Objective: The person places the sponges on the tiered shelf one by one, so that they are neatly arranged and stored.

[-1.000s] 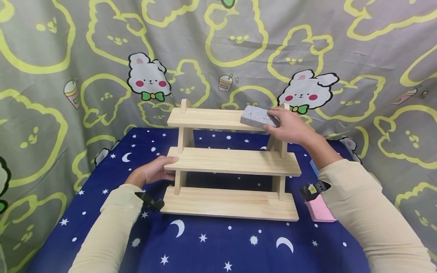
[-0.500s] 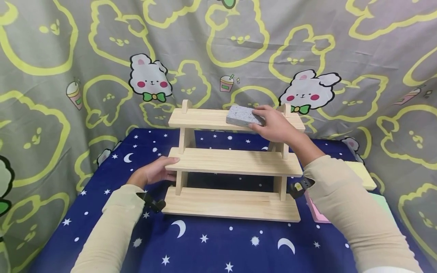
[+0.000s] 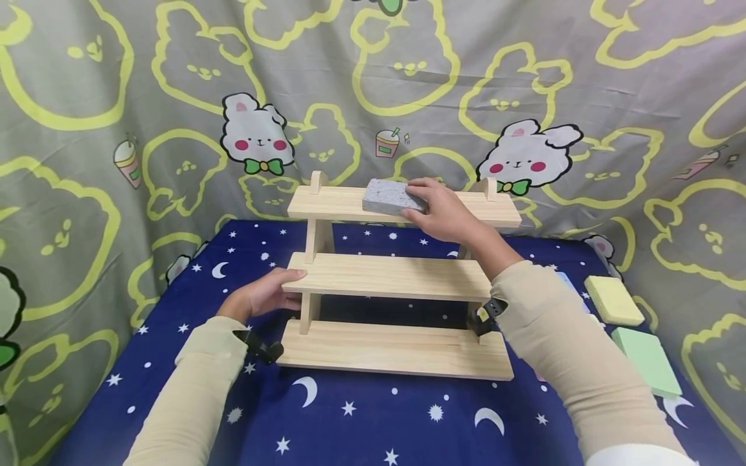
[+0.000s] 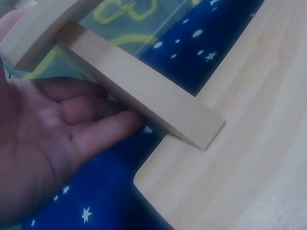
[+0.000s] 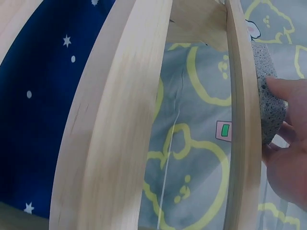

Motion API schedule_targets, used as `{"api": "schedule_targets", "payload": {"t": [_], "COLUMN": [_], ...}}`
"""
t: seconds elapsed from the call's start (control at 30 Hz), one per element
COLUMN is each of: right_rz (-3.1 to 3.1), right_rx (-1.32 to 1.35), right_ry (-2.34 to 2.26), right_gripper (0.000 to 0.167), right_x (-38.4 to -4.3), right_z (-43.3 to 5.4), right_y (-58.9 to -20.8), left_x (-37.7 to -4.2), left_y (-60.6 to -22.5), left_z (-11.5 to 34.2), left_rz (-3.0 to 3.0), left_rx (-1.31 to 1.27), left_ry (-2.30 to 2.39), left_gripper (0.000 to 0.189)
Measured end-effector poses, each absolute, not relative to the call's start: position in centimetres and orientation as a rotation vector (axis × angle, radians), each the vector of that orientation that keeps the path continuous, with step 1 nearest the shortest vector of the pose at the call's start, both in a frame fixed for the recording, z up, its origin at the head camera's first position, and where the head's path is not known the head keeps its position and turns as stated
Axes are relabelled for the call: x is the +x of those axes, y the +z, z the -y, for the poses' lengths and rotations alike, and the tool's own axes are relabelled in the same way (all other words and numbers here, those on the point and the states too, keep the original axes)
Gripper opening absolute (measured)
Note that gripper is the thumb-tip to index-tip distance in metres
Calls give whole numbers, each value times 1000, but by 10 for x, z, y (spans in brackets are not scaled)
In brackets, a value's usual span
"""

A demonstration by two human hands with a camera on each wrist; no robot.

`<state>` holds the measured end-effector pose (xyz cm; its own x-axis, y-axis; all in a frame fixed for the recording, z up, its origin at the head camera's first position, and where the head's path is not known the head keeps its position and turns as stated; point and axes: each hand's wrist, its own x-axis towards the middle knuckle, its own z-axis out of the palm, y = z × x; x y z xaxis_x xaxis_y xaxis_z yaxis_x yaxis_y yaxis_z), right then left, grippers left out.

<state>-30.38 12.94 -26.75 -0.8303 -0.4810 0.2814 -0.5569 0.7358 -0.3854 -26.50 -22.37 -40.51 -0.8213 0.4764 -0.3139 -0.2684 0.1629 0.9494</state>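
A three-tier wooden display stand (image 3: 384, 275) stands on a dark blue cloth. At the left end of its middle shelf, my left hand (image 3: 265, 294) holds the board, thumb on top and fingers below. In the left wrist view those fingers (image 4: 108, 132) lie against the slanted upright (image 4: 144, 86). My right hand (image 3: 443, 210) pinches the right end of a grey, pitted, sponge-like block (image 3: 381, 195), which lies flat at the top shelf, left of its middle. The right wrist view shows the block (image 5: 269, 103) right at the top board's edge (image 5: 244, 124), thumb on one face.
To the right lie a yellow block (image 3: 614, 301) and a green block (image 3: 645, 362). A blue block (image 3: 565, 279) is partly hidden by the right sleeve (image 3: 559, 336). Rounded pegs (image 3: 316, 182) rise at both ends of the top shelf. A patterned grey curtain (image 3: 326, 71) hangs behind.
My right hand has moved left along the top shelf with the grey block. The yellow and green blocks have come into sight as the arm shifted. My left hand keeps its hold.
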Motion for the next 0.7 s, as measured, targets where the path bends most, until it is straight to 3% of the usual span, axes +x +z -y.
{"api": "schedule_targets", "payload": {"t": [0.7], "right_rz": [2759], "right_rx": [958], "right_ry": [698], "right_gripper": [55], "right_x": [-316], "right_z": [-87], "right_y": [-269], "left_x": [-264], "left_y": [-405], "left_z": [224], "left_rz": [-1887], "left_rx": [201], "left_ry": [1707], "left_gripper": [65]}}
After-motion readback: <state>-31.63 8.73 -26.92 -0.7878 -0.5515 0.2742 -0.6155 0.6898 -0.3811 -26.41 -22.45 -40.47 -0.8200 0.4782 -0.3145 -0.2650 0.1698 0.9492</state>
